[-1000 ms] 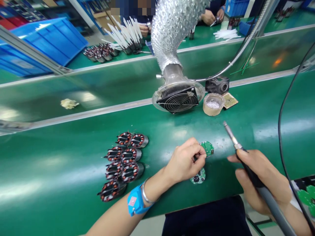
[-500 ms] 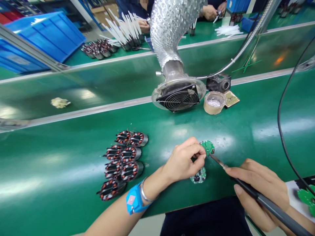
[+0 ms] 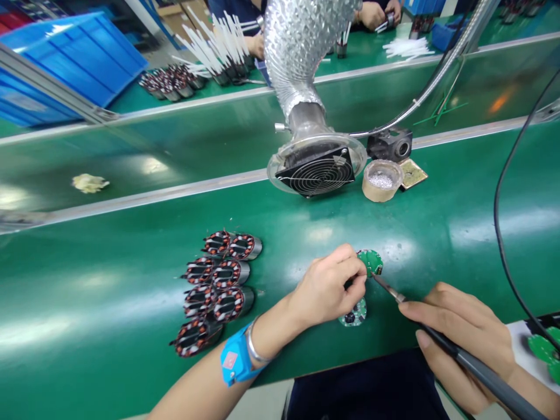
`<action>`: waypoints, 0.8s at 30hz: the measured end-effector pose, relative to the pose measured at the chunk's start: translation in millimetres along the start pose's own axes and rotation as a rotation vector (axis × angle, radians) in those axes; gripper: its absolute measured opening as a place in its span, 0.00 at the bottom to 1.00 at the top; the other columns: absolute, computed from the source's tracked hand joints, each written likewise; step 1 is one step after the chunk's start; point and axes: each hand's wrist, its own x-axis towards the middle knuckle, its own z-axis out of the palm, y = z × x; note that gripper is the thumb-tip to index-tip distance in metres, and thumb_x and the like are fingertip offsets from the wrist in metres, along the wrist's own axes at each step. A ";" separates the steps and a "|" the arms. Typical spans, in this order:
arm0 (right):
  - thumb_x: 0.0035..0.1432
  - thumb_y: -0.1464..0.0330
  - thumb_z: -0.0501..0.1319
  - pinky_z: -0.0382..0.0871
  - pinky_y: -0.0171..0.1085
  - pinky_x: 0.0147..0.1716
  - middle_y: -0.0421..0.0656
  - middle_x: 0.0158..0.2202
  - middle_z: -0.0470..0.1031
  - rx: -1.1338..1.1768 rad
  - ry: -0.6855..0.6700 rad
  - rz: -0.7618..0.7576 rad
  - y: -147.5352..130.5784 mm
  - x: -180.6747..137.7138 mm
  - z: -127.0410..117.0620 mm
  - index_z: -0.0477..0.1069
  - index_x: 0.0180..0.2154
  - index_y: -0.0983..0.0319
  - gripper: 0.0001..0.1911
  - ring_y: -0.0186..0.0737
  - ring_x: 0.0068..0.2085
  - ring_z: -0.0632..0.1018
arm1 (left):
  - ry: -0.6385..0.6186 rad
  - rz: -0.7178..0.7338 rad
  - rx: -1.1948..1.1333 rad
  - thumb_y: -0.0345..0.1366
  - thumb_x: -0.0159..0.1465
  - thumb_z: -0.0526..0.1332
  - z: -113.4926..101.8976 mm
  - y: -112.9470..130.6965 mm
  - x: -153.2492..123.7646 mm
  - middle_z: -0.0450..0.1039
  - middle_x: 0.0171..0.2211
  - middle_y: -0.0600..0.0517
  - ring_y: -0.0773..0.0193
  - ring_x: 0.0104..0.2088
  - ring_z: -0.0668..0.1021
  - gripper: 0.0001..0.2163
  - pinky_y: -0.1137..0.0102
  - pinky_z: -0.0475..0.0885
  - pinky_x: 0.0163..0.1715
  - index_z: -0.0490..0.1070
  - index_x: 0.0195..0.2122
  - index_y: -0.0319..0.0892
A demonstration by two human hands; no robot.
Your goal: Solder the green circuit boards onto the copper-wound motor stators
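Observation:
My right hand [image 3: 464,338] grips a soldering iron [image 3: 455,350] like a pen. Its tip meets the lower edge of a round green circuit board [image 3: 370,262] on the bench. Thumb and forefinger of my left hand [image 3: 335,283] are pinched together at that board's left edge; whatever lies between them is too small or hidden to name. A second round circuit board [image 3: 355,314], with dark parts on it, lies just below, partly covered by my left hand. A blue wrist strap [image 3: 238,357] and a metal bangle [image 3: 254,344] circle my left wrist.
Several wound motor stators [image 3: 227,274] stand in rows at left. A fume extractor [image 3: 317,169] hangs ahead, beside a tub of metal shavings [image 3: 381,181] and a sponge tray [image 3: 413,174]. A black cable [image 3: 497,204] hangs at right. Co-workers' hands [image 3: 376,14] show across the divider.
The iron's tip stays at the board's edge and both hands hold nearly the same place. The view has shifted slightly. Across the divider, a co-worker's hands have moved a little.

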 end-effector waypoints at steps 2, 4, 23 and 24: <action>0.52 0.80 0.55 0.68 0.39 0.21 0.44 0.30 0.74 -0.005 -0.013 -0.018 0.8 -0.7 0.3 0.71 0.47 0.63 0.21 0.37 0.25 0.72 | -0.009 0.007 0.017 0.28 0.59 0.57 -0.7 0.3 0.6 0.70 0.29 0.53 0.69 0.27 0.73 0.05 0.76 0.66 0.24 0.72 0.30 0.41; 0.51 0.81 0.55 0.69 0.39 0.22 0.45 0.30 0.74 -0.012 -0.024 -0.032 3.0 -3.3 1.2 0.72 0.47 0.64 0.21 0.37 0.26 0.72 | -0.020 0.010 0.030 0.28 0.59 0.57 -1.2 0.6 1.1 0.70 0.29 0.53 0.69 0.27 0.73 0.05 0.76 0.65 0.24 0.71 0.30 0.41; 0.58 0.78 0.60 0.76 0.35 0.34 0.42 0.38 0.79 -0.052 0.088 0.046 34.0 18.7 18.5 0.69 0.51 0.58 0.20 0.36 0.33 0.79 | -0.046 0.015 0.035 0.27 0.59 0.57 -1.9 3.2 2.6 0.69 0.30 0.52 0.68 0.27 0.72 0.05 0.75 0.67 0.25 0.71 0.30 0.40; 0.57 0.77 0.60 0.76 0.38 0.40 0.45 0.43 0.79 -0.030 0.017 0.023 38.8 23.8 21.9 0.68 0.50 0.59 0.18 0.39 0.39 0.80 | -0.046 0.011 0.020 0.27 0.60 0.57 -3.0 3.0 2.7 0.69 0.30 0.52 0.68 0.27 0.73 0.04 0.74 0.67 0.26 0.71 0.30 0.40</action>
